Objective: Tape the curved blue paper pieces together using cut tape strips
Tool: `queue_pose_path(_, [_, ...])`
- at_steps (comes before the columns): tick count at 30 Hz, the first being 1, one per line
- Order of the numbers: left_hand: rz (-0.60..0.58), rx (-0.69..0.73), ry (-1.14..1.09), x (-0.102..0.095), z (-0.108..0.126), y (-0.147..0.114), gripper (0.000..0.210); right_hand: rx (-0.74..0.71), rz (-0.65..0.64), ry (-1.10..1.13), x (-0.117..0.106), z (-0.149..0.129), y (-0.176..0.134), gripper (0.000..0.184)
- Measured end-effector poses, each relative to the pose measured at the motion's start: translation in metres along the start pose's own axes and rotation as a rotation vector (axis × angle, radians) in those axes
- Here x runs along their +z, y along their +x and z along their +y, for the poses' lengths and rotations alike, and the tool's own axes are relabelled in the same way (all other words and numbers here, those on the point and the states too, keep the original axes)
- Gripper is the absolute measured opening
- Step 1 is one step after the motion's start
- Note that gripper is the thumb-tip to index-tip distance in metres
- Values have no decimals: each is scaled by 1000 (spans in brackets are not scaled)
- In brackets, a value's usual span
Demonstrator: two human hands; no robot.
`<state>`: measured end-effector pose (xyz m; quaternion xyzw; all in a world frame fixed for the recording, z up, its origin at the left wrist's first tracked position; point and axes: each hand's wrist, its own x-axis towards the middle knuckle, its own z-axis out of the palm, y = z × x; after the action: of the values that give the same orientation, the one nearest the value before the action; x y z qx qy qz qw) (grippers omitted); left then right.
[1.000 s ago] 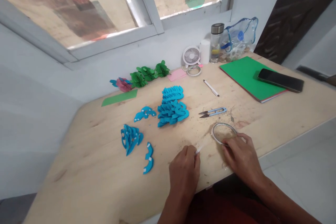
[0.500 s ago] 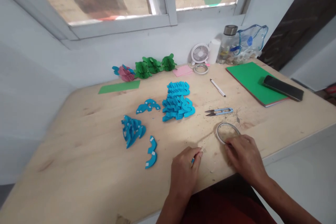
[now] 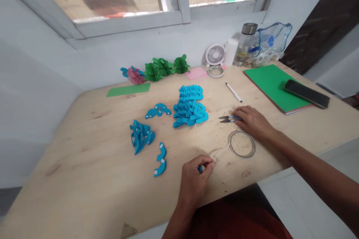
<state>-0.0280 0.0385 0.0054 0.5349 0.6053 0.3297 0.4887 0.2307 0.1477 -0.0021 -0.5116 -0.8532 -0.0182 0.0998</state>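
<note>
My left hand is closed near the table's front edge, with a bit of a blue paper piece showing between its fingers. A thin strip of tape runs from its fingertips to a roll of tape lying flat on the table. Beyond the roll, my right hand has its fingers over the handles of a pair of thread snips; the blades point left and stay visible. To the left lie a curved blue paper piece with white tape patches, another such group, and a folded blue stack.
Piled blue paper cutouts lie mid-table. A white pen, green book and phone are at right. Green paper flowers, a small fan, a second tape roll and a bottle line the wall.
My right hand has left the tape roll and moved up onto the thread snips. The roll now lies flat, its tape strip stretched to my left hand, which stays nearly in place.
</note>
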Motion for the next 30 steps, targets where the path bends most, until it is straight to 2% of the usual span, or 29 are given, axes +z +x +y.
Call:
queue_pose_path(4, [-32,-79,-90,1,1,3,10,16,-57,-1,0,-1,2,13])
queue_pose_path(14, [-57,-128,-192,5,0,-2,7,150,-156,66,-8,-5,6,13])
queue_pose_path(17, [-56,-139,-212,5,-2,-2,10,244,-132,72,-16,-8,-5,16])
queue_pose_path(20, [-67,-156,-238,5,-4,-3,13,351,-64,161,-33,-21,-34,19])
queue_pose_path(22, [-91,-176,-269,5,-5,-3,13,435,18,640,-45,-41,-61,22])
queue_pose_path(24, [-122,-200,-305,4,-5,-3,14,536,-73,1130,-51,-69,-88,24])
queue_pose_path(26, [-154,-224,-342,4,-5,-3,14,682,-154,1524,-49,-100,-110,25])
queue_pose_path(28, [-186,-246,-379,3,-4,-3,16,774,-182,1810,-41,-127,-124,24])
queue_pose_path(30, [-214,-264,-413,3,-3,-5,17,838,-189,1953,-33,-146,-130,20])
